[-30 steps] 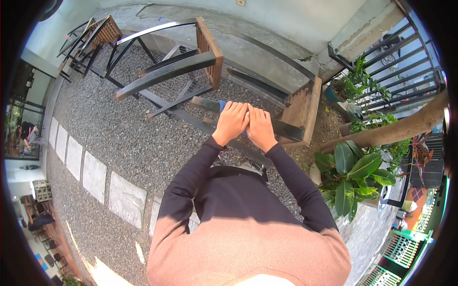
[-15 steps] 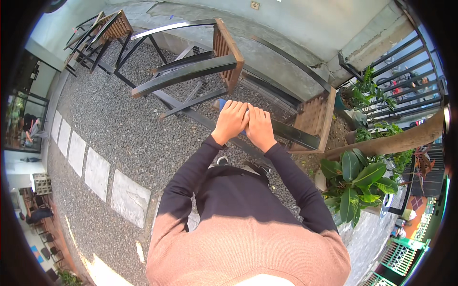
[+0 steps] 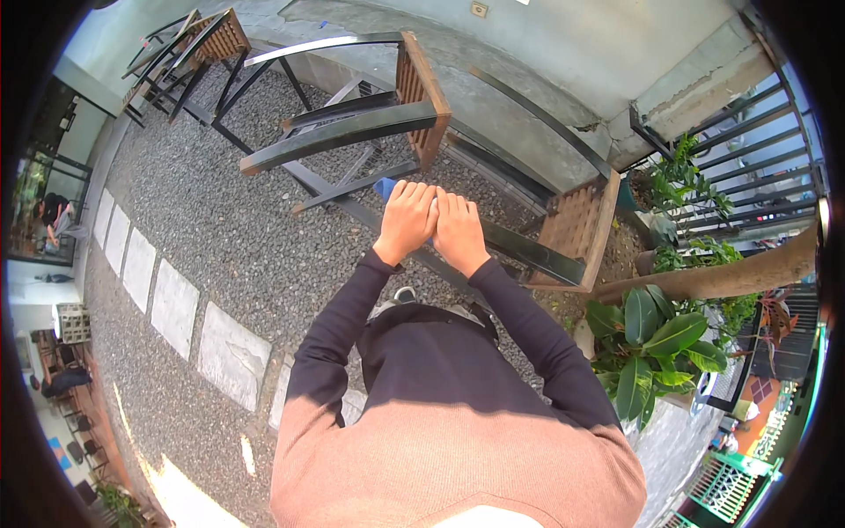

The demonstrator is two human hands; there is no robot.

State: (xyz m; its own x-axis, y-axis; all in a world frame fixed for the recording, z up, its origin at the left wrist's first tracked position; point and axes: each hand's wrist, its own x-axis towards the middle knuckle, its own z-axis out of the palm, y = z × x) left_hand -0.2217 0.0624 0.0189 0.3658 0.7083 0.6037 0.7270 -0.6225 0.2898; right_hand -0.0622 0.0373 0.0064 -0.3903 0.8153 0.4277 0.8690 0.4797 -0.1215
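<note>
My left hand (image 3: 407, 220) and my right hand (image 3: 459, 231) are pressed side by side, fingers curled over a blue cloth (image 3: 384, 187). The cloth pokes out past my left fingers, and a little blue shows below between the hands. Both hands sit at the upper left part of a black metal bar (image 3: 537, 251), which runs down right to a slatted wooden panel (image 3: 572, 231). My fingers hide how far the cloth wraps around the bar. Beside my left hand is another thick black bar (image 3: 343, 136), joined to a second slatted wooden panel (image 3: 424, 101).
More black-framed wooden furniture (image 3: 216, 40) stands at the far left by the wall. Grey gravel (image 3: 202, 211) covers the ground, with square stepping slabs (image 3: 233, 356) on the left. To my right are a leafy plant (image 3: 651, 343), a leaning trunk (image 3: 722, 268) and a barred fence (image 3: 748, 123).
Both hands have slid left along the black bar, taking the blue cloth with them. More of the bar shows to the right of my right hand. The furniture stays in place.
</note>
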